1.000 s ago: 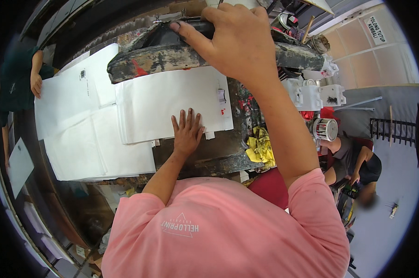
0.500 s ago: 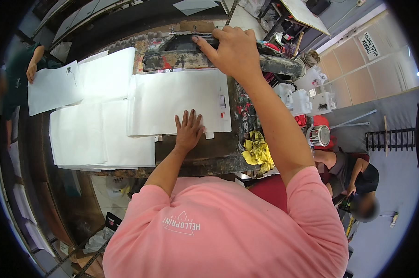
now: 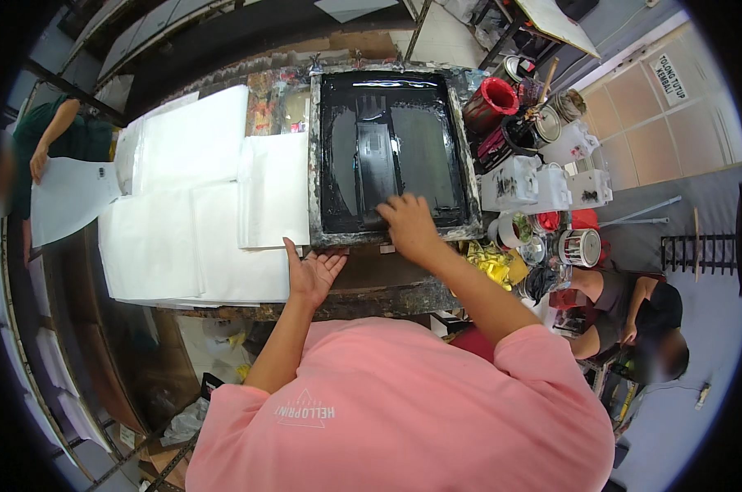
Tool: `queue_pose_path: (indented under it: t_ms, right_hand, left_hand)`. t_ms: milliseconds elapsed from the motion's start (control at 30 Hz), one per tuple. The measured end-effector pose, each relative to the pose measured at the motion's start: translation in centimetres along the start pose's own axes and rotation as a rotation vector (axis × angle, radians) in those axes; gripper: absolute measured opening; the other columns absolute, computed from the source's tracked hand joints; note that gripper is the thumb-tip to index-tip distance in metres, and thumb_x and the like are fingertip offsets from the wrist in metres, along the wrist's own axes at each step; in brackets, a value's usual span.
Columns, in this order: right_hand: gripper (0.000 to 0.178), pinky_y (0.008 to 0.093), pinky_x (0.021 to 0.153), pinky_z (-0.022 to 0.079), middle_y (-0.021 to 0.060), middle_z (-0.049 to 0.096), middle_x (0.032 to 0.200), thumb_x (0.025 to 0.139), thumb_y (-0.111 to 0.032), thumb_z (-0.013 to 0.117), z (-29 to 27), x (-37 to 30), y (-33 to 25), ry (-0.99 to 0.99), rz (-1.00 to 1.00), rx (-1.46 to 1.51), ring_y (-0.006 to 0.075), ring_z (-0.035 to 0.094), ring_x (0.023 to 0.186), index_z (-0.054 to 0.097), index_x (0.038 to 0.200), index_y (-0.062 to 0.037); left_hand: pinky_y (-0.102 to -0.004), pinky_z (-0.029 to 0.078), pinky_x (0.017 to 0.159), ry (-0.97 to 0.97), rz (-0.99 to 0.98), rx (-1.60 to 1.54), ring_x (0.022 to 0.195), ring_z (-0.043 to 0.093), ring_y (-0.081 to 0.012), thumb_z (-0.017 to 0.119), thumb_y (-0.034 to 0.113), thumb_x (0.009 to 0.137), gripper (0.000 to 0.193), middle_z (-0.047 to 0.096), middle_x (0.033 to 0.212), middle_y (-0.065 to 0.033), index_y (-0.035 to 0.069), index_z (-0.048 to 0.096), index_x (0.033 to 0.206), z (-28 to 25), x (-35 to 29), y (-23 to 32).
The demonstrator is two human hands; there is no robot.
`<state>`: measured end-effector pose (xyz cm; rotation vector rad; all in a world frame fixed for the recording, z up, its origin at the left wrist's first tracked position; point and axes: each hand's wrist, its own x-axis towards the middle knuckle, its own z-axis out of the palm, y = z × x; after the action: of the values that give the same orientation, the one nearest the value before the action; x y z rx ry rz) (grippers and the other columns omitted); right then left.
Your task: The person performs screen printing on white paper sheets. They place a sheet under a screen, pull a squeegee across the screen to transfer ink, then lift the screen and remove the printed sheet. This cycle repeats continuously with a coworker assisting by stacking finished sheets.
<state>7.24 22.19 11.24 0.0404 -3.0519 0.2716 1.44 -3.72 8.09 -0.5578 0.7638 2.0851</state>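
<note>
Ink-black printing screen (image 3: 387,156) lies flat beside white sheets (image 3: 199,213); right hand (image 3: 408,225) grips something on its near part, left hand (image 3: 314,275) rests open beside its near corner; frame looks stiff, mesh slippery — hold the edges

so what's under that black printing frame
The printing frame lies flat on the table. Its dark mesh covers whatever is beneath; white sheets lie beside it. The right hand rests on it.
</note>
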Motion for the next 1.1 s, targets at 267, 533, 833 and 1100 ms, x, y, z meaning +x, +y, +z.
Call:
queue_pose_path:
  t_ms: [267,533,833,1100]
  right_hand:
    - [0.042,0.054,0.101,0.039,0.0054,0.066,0.121,0.087,-0.011,0.071,6.2,2.8,0.7,-0.018,0.113,0.003,0.0276,0.062,0.116,0.067,0.129,-0.0136]
    - [0.036,0.0573,0.099,0.042,0.0071,0.067,0.12,0.092,-0.009,0.067,6.5,19.7,9.5,-0.005,0.178,-0.082,0.0294,0.064,0.116,0.066,0.128,-0.0154]
    - [0.041,0.0542,0.089,0.046,0.0141,0.065,0.113,0.093,-0.034,0.073,-6.4,3.1,-0.8,-0.228,0.112,0.086,0.0353,0.062,0.109,0.065,0.124,-0.0094]
    - [0.053,0.0489,0.092,0.036,0.0099,0.064,0.089,0.092,-0.06,0.071,-16.2,9.5,-0.7,0.574,0.022,-0.103,0.0305,0.06,0.091,0.073,0.095,-0.0075]
  left_hand:
    - [-0.05,0.043,0.123,0.22,-0.136,0.003,0.144,0.046,-0.04,0.052,0.088,0.092,0.127,0.033,0.158,-0.0298,-0.004,0.004,0.165,-3.7,4.0,-0.8]
    - [-0.0492,0.045,0.122,0.204,-0.16,0.012,0.138,0.053,-0.0384,0.046,0.084,0.097,0.115,0.046,0.15,-0.0267,-0.003,0.01,0.163,-2.0,2.5,0.4]
    - [-0.0502,0.045,0.121,-0.024,0.093,0.253,0.136,0.059,-0.0377,0.029,0.078,0.106,0.094,0.06,0.142,-0.0252,-0.003,0.034,0.154,0.8,-1.6,1.3]
    - [-0.0554,0.027,0.129,-0.497,0.558,0.575,0.155,0.035,-0.0429,0.029,0.066,0.111,0.083,0.042,0.162,-0.0297,-0.001,0.038,0.159,5.8,-2.6,6.4]
